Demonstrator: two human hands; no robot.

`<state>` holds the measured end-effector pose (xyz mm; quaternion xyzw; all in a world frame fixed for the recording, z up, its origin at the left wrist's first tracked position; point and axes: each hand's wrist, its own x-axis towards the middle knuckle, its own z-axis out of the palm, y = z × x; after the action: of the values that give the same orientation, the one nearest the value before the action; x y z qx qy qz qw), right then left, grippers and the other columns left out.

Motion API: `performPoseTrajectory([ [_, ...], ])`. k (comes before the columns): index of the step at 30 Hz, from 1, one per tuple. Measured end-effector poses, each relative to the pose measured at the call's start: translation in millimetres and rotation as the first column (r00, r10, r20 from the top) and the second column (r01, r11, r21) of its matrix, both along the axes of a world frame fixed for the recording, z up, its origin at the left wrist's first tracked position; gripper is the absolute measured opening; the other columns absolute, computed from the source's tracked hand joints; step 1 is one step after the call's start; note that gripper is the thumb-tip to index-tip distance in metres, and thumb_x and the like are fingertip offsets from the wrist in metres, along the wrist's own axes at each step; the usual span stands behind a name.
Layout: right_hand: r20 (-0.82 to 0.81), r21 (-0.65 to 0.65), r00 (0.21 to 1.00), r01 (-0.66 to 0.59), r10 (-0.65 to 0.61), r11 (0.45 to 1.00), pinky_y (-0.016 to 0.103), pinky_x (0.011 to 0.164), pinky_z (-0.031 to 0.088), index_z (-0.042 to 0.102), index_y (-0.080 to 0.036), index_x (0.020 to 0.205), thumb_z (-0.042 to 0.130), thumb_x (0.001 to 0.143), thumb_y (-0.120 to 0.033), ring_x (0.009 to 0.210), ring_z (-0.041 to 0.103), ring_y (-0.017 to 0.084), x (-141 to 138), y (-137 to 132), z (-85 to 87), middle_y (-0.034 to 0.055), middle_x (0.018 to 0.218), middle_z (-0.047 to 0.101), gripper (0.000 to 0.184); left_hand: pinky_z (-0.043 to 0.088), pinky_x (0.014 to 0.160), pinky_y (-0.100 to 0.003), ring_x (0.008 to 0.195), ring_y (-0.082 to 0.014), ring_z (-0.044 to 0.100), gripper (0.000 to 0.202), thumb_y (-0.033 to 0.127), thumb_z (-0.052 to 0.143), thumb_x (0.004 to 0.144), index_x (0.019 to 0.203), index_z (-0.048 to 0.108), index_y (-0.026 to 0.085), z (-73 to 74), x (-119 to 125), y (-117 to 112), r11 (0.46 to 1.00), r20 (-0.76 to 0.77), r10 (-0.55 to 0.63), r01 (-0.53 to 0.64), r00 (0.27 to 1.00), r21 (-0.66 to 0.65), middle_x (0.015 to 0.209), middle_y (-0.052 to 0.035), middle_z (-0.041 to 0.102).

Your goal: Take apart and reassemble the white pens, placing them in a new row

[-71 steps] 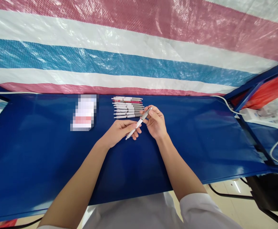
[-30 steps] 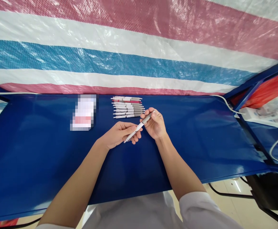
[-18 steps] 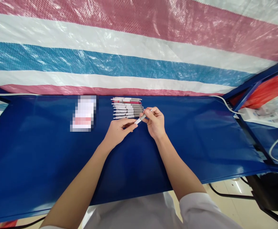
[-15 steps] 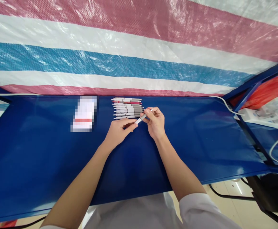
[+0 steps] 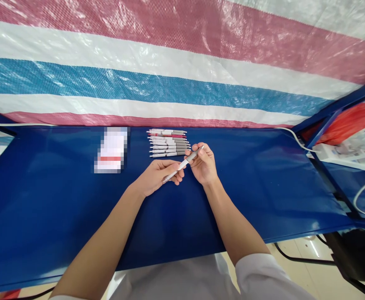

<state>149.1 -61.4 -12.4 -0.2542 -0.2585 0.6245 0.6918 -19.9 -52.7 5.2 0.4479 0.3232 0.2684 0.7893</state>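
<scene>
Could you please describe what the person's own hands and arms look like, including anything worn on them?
The left hand and right hand are ungloved, with no ring or watch visible. The forearms are bare. The right sleeve is pale whitish-grey and plain; only a sliver of the left sleeve shows.

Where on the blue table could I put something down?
The blue table has a big bare patch between the right hand and the table's right edge. Another is left of the left forearm, in front of the pixelated item. The middle is crowded: the left hand and right hand hold one pen in front of the row of pens.
</scene>
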Motion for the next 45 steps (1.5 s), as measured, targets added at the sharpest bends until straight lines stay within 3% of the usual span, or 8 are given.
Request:
performPoseTrajectory([
  [9, 0.008, -0.016, 0.999, 0.053, -0.053, 0.998, 0.020, 0.059, 0.061, 0.057, -0.025, 0.075, 0.084, 0.065, -0.035, 0.062, 0.066, 0.006, -4.3, 2.3, -1.0, -0.0098, 0.075, 0.063, 0.031, 0.054, 0.063, -0.024, 0.063, -0.0127, 0.065, 0.028, 0.041, 0.071, 0.084, 0.083, 0.075, 0.014, -1.0, 0.7, -0.9, 0.991, -0.099, 0.020, -0.007, 0.995, 0.135, 0.076, -0.0049, 0.071],
  [15, 0.057, -0.093, 0.983, 0.178, -0.174, 0.980, 0.021, 0.055, 0.060, 0.049, -0.023, 0.069, 0.086, 0.061, -0.033, 0.058, 0.065, 0.007, -6.1, 4.6, 2.4, -0.0111, 0.070, 0.062, 0.039, 0.054, 0.066, -0.024, 0.063, -0.0127, 0.065, 0.027, 0.041, 0.065, 0.087, 0.083, 0.074, 0.016, -3.3, 2.6, -0.3, 0.904, -0.260, 0.136, -0.012, 0.956, 0.427, 0.075, -0.0031, 0.071],
  [18, 0.060, -0.129, 0.975, 0.222, -0.215, 0.967, 0.022, 0.054, 0.059, 0.049, -0.023, 0.069, 0.086, 0.059, -0.031, 0.057, 0.065, 0.008, -7.3, 5.7, 3.7, -0.0114, 0.068, 0.062, 0.040, 0.053, 0.063, -0.023, 0.063, -0.0127, 0.065, 0.026, 0.041, 0.065, 0.087, 0.089, 0.075, 0.017, -4.9, 2.6, -1.3, 0.880, -0.306, 0.200, -0.033, 0.931, 0.475, 0.076, -0.0028, 0.072],
  [23, 0.066, -0.148, 0.966, 0.256, -0.249, 0.955, 0.022, 0.054, 0.059, 0.049, -0.023, 0.069, 0.086, 0.059, -0.029, 0.056, 0.064, 0.007, -7.6, 6.0, 3.5, -0.0115, 0.070, 0.061, 0.039, 0.053, 0.064, -0.023, 0.065, -0.0135, 0.065, 0.025, 0.037, 0.073, 0.080, 0.097, 0.076, 0.019, -4.4, 3.4, -2.4, 0.891, -0.335, 0.176, -0.005, 0.926, 0.454, 0.074, -0.0010, 0.072],
  [27, 0.063, -0.112, 0.982, 0.185, -0.179, 0.976, 0.021, 0.057, 0.060, 0.054, -0.023, 0.070, 0.084, 0.063, -0.032, 0.063, 0.067, 0.009, -5.4, 4.2, 2.4, -0.0093, 0.070, 0.063, 0.032, 0.055, 0.067, -0.026, 0.064, -0.0131, 0.065, 0.022, 0.036, 0.071, 0.083, 0.091, 0.076, 0.017, -3.6, 1.9, -0.4, 0.918, -0.264, 0.134, -0.020, 0.955, 0.396, 0.076, -0.0024, 0.072],
  [32, 0.064, -0.091, 0.996, 0.074, -0.068, 0.993, 0.023, 0.063, 0.062, 0.065, -0.026, 0.083, 0.083, 0.064, -0.037, 0.075, 0.073, 0.013, -1.7, 1.1, 1.0, -0.0060, 0.080, 0.070, 0.029, 0.054, 0.064, -0.025, 0.065, -0.0136, 0.066, 0.024, 0.038, 0.071, 0.084, 0.091, 0.076, 0.015, -3.6, -3.7, 0.9, 0.985, -0.105, -0.019, 0.037, 0.994, 0.169, 0.080, -0.0058, 0.072],
  [38, 0.025, -0.044, 1.000, 0.002, 0.000, 0.999, 0.023, 0.064, 0.063, 0.067, -0.027, 0.085, 0.085, 0.062, -0.035, 0.076, 0.074, 0.014, -0.7, -1.0, 2.8, -0.0062, 0.082, 0.073, 0.030, 0.052, 0.059, -0.022, 0.063, -0.0121, 0.063, 0.027, 0.039, 0.074, 0.082, 0.092, 0.076, 0.014, -3.4, -5.1, -0.2, 0.996, 0.045, -0.089, 0.090, 0.995, -0.017, 0.076, -0.0052, 0.069],
  [45, 0.092, -0.078, 0.995, -0.023, 0.030, 0.997, 0.021, 0.060, 0.062, 0.069, -0.025, 0.086, 0.083, 0.065, -0.038, 0.070, 0.072, 0.012, -0.2, -1.1, 4.5, -0.0039, 0.081, 0.074, 0.029, 0.051, 0.060, -0.023, 0.063, -0.0125, 0.063, 0.025, 0.037, 0.071, 0.085, 0.094, 0.075, 0.014, -2.6, -5.1, -1.0, 0.994, 0.014, -0.097, 0.096, 0.995, 0.060, 0.074, -0.0041, 0.068],
])
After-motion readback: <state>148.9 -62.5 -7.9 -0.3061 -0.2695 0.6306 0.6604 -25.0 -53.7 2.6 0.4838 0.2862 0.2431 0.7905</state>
